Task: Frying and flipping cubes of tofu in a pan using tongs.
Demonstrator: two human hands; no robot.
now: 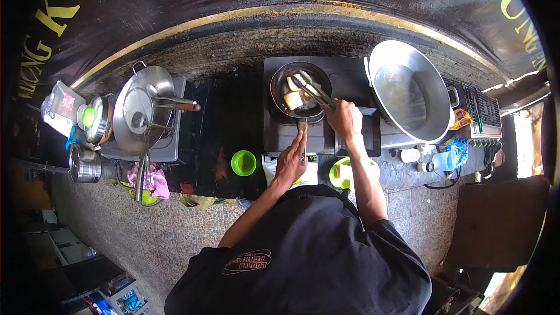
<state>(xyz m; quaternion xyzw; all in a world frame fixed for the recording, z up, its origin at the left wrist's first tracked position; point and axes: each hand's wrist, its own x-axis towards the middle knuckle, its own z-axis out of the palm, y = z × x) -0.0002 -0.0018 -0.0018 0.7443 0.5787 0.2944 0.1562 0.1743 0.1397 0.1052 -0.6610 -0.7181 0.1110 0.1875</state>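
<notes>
A dark frying pan (280, 106) sits on the gas stove, its brown handle (302, 126) towards me. My left hand (292, 161) grips that handle. In my right hand (345, 119) is a pair of metal tongs (316, 89), reaching into the pan. Their tips are at a pale piece of food; whether they pinch it cannot be told. A second pale, browned piece of food (293, 100) lies nearer the pan's left side. Below my right forearm stands a green bowl (334, 177) with pale pieces in it, partly hidden by the arm.
A large aluminium pot (404, 92) stands right of the pan. A small green bowl (243, 163) is on the dark counter (218, 131) to the left. Farther left, a steel wok (164, 76) holds a strainer and ladles, handles jutting out. A clear plastic cup (444, 162) is at right.
</notes>
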